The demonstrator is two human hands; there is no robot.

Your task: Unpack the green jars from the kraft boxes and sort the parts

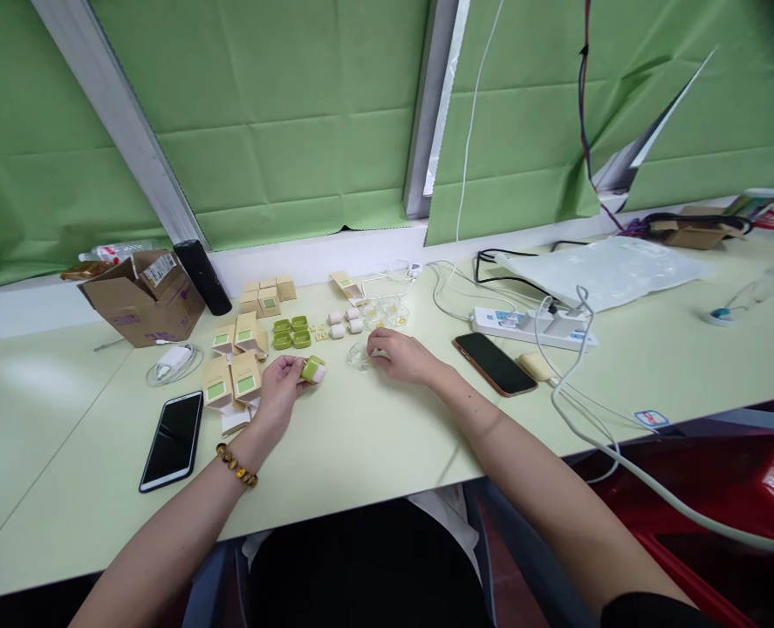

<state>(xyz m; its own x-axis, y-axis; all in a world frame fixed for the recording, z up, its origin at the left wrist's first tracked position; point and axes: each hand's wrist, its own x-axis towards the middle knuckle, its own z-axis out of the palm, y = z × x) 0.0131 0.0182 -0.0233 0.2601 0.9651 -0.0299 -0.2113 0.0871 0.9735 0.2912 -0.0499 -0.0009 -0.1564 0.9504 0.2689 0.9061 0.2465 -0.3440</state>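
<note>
My left hand, with a beaded bracelet on its wrist, grips a small green and white case just above the table. Further right, my right hand has its fingers curled down on a clear plastic piece; the fingertips are partly hidden. Between and beyond the hands sit several open green trays, tiny yellowish parts and several pale pink-white pieces. More clear plastic pieces with yellow spots stand behind my right hand. Open cardboard boxes are beside my left hand.
A phone lies at left, another phone at right. Behind stand a brown carton, a black cylinder and small boxes. A power strip and a white cable occupy the right side.
</note>
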